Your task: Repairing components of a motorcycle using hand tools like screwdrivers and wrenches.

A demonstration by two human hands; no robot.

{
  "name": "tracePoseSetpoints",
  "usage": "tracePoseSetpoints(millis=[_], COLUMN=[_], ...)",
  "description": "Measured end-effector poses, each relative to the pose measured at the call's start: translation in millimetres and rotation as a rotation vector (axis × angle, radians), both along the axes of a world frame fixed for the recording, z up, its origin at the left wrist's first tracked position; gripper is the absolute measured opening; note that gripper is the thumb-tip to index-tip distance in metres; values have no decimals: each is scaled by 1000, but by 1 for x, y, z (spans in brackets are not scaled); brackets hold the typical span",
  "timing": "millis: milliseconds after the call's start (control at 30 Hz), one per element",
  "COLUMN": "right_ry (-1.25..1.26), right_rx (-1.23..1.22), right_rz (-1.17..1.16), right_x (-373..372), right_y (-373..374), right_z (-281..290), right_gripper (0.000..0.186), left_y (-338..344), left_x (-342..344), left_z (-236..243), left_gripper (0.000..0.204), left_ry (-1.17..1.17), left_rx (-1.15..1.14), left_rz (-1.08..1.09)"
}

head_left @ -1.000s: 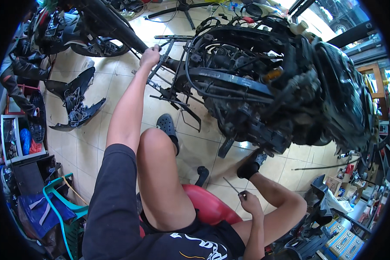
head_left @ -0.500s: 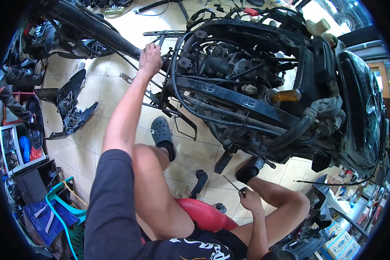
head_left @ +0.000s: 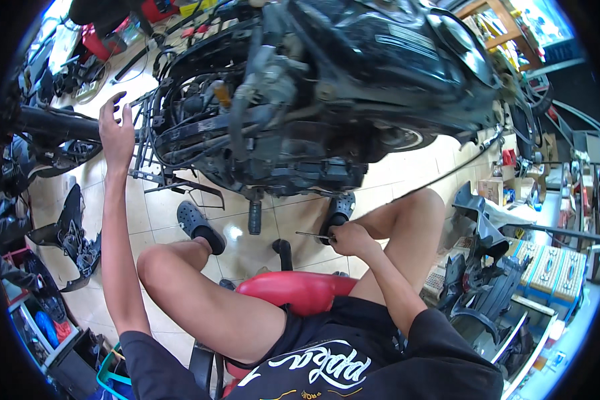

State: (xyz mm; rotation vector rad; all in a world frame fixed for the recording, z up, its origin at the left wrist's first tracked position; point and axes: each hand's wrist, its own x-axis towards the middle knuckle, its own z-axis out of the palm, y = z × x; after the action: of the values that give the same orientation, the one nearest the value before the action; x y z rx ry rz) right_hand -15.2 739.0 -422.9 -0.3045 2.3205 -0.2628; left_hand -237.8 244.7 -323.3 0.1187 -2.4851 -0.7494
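Rod (head_left: pixel 312 234) of thin metal points left from my right hand (head_left: pixel 351 239), whose fingers I see closed around it. My left hand (head_left: pixel 118 139) is opened, thumb and bent fingers apart, at left beside the dark motorcycle (head_left: pixel 380 57) on the far side; I cannot tell whether they touch.

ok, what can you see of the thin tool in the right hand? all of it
The tool shows as a slim, straight grey shaft, metal by its look. It lies nearly level in the picture, tip pointing left, with tiled floor behind it. The right hand closes around its other end, hiding most of the grip. Nothing else visibly touches it. The tip's shape is too small to tell.
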Motion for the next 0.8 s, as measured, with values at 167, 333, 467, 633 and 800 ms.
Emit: tracePoseSetpoints(millis=[167, 333, 467, 633, 800], right_ry=[-61, -11, 49, 109, 244], right_rx=[42, -3, -122, -367, -710], right_rz=[106, 74, 26, -148, -474], right_x=[-9, -10, -4, 12, 20], right_y=[22, 37, 50, 68, 78], right_z=[16, 59, 102, 173, 220], right_gripper=[26, 28, 30, 28, 27], left_y=[92, 191, 246, 274, 296], left_x=[38, 79, 94, 99, 109], left_z=[72, 109, 114, 97, 98], left_gripper=[28, 18, 18, 22, 26], left_ry=[-8, 88, 238, 303, 339], left_rx=[263, 344, 104, 30, -6], left_rz=[-70, -293, -338, -205, -135])
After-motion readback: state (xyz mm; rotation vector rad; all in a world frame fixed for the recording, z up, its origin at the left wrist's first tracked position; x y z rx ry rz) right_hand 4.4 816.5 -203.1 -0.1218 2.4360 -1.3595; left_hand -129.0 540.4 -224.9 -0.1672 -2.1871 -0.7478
